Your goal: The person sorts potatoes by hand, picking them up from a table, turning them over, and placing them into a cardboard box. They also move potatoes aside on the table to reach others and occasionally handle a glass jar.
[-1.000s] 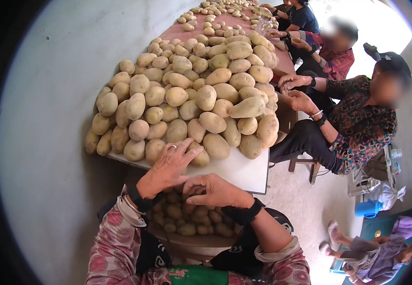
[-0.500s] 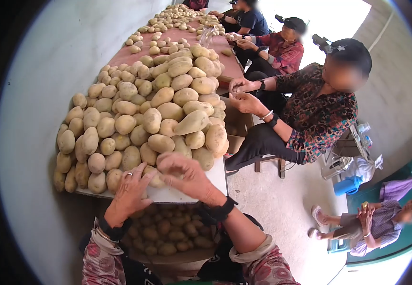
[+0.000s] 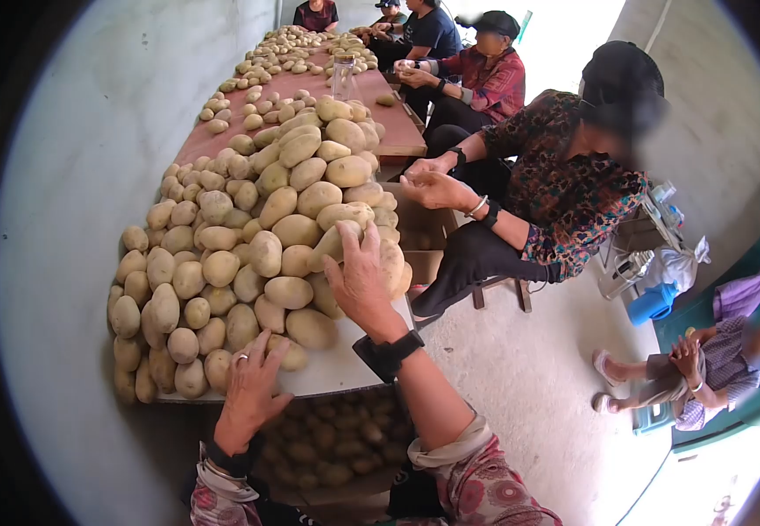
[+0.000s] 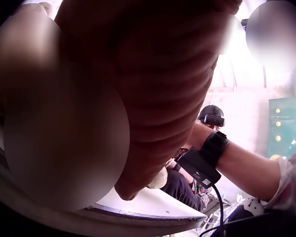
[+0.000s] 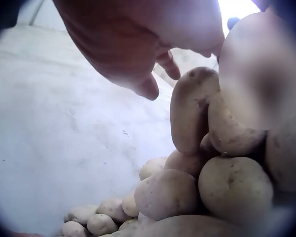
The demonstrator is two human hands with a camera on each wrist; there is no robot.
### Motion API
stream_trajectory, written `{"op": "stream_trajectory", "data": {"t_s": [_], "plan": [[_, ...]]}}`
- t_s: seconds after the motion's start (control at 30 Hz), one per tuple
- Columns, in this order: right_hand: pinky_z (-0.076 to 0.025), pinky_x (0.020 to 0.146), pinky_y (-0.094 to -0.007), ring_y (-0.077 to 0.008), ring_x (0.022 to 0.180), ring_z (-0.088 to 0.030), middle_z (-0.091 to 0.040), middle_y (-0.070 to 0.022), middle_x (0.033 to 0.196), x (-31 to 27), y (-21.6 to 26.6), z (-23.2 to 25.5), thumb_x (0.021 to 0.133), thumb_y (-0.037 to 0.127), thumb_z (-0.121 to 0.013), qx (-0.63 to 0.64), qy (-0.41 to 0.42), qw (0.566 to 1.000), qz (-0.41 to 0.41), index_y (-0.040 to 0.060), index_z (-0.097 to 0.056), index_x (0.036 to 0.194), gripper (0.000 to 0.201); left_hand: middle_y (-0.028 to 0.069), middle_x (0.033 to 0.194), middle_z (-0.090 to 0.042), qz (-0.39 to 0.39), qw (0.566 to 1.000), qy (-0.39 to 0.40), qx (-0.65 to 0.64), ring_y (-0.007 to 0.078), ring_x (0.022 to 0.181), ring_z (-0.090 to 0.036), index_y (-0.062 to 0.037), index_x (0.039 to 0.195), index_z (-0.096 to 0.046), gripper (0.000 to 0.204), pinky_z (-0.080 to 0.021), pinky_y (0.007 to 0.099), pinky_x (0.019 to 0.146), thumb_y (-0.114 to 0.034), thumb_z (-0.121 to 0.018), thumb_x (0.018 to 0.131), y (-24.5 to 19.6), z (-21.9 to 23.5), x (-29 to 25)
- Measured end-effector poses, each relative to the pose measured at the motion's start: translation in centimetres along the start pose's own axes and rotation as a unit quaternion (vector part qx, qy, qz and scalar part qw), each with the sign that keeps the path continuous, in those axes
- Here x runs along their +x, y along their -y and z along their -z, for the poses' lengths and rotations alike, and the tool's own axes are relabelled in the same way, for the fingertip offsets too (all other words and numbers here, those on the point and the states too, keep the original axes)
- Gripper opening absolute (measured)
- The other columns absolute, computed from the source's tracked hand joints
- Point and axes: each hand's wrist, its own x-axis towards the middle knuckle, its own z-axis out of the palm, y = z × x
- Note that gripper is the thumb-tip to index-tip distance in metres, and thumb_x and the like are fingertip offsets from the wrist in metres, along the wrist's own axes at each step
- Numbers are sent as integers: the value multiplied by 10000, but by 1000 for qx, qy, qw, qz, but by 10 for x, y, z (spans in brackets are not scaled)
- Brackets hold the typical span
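A big heap of potatoes (image 3: 222, 263) covers the near end of the table. My right hand (image 3: 367, 285) reaches over the heap's front right side, fingers spread, fingertips right at an oblong potato (image 3: 332, 248). In the right wrist view the thumb and fingers of that hand (image 5: 143, 44) hang apart above and beside an upright potato (image 5: 190, 116). At the front edge, my left hand (image 3: 253, 390) lies with fairly straight fingers against a potato (image 3: 292, 354) on the white tabletop (image 3: 332, 364). Its dark, close palm (image 4: 163, 94) fills much of the left wrist view.
Below the table edge sits a container of smaller potatoes (image 3: 336, 438). A person in a patterned shirt (image 3: 555, 184) sits close on the right, with others farther along. A glass jar (image 3: 343, 77) stands on the red tabletop (image 3: 371, 96) behind the heap. The wall (image 3: 73, 219) borders the left side.
My right hand has moved from beside the left hand, forward and right onto the heap. The left hand stays near the front edge. The head view has turned right.
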Motion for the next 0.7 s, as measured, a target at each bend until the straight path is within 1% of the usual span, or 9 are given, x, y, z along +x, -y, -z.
{"op": "stream_trajectory", "data": {"t_s": [0.1, 0.17, 0.2, 0.27, 0.3, 0.37, 0.57, 0.67, 0.7], "plan": [[-309, 1059, -486, -545, 1287, -295, -313, -419, 1339, 2, -3, -3, 839, 97, -626, 49, 21, 998, -17, 33, -393, 1356, 571, 209, 1405, -380, 0, 1000, 3, -10, 353, 1285, -399, -125, 1379, -411, 877, -321, 472, 1032, -187, -816, 604, 0, -1, 1], [-378, 1013, -455, -504, 1176, -438, -399, -364, 1288, 5, -4, -5, 783, 71, -664, 57, -20, 998, -11, 39, -448, 1296, 558, 210, 1406, -379, -3, 1000, 5, -15, 355, 1293, -391, -126, 1383, -407, 884, -319, 475, 1034, -182, -818, 603, 1, 0, 0], [-378, 1013, -455, -504, 1176, -438, -399, -364, 1288, 7, -1, 1, 783, 71, -664, 56, -19, 998, -11, 39, -448, 1296, 558, 209, 1406, -377, -6, 1000, 1, -19, 356, 1299, -385, -127, 1381, -409, 886, -319, 478, 1034, -181, -822, 599, 0, 0, 0], [-420, 957, -438, -420, 1111, -495, -484, -252, 1216, 9, 5, 9, 757, 86, -692, 117, 1, 993, -24, 55, -511, 1216, 495, 207, 1407, -375, -5, 1000, -3, -25, 356, 1305, -379, -127, 1379, -411, 888, -318, 481, 1034, -180, -826, 596, -1, 2, -2], [-420, 957, -438, -420, 1111, -495, -484, -252, 1216, 9, 12, 9, 757, 86, -692, 118, 3, 993, -23, 55, -511, 1216, 495, 203, 1417, -367, -3, 1000, 0, -19, 362, 1288, -388, -118, 1372, -413, 871, -326, 475, 1032, -183, -820, 604, -2, 3, -2], [-437, 915, -429, -367, 1048, -511, -502, -178, 1159, 4, 26, 13, 730, 100, -714, 83, 11, 996, 43, 70, -546, 1155, 458, 198, 1428, -360, -6, 1000, 2, -15, 369, 1270, -397, -108, 1365, -415, 855, -333, 470, 1030, -186, -813, 612, -3, 3, 0], [-415, 932, -440, -385, 1086, -467, -488, -185, 1119, -23, 35, 8, 692, 94, -709, 26, 57, 996, 68, 50, -480, 1059, 435, 197, 1424, -364, 3, 1000, 12, -6, 366, 1273, -396, -114, 1364, -415, 860, -320, 484, 1032, -191, -819, 608, 2, -4, 0], [-391, 976, -445, -408, 1120, -454, -469, -211, 1196, -36, 33, 1, 697, 84, -690, 55, 79, 992, 83, 42, -432, 1253, 614, 200, 1419, -367, -2, 1000, -1, 9, 365, 1275, -394, -110, 1362, -416, 860, -313, 486, 1027, -189, -819, 607, 1, -6, 1], [-391, 976, -445, -408, 1120, -454, -469, -211, 1196, -39, 34, 0, 697, 84, -690, 56, 78, 992, 84, 42, -432, 1253, 614, 203, 1401, -382, 6, 1000, 3, 11, 352, 1282, -392, -116, 1355, -429, 841, -309, 487, 1025, -182, -818, 613, 1, -5, 2]]}}
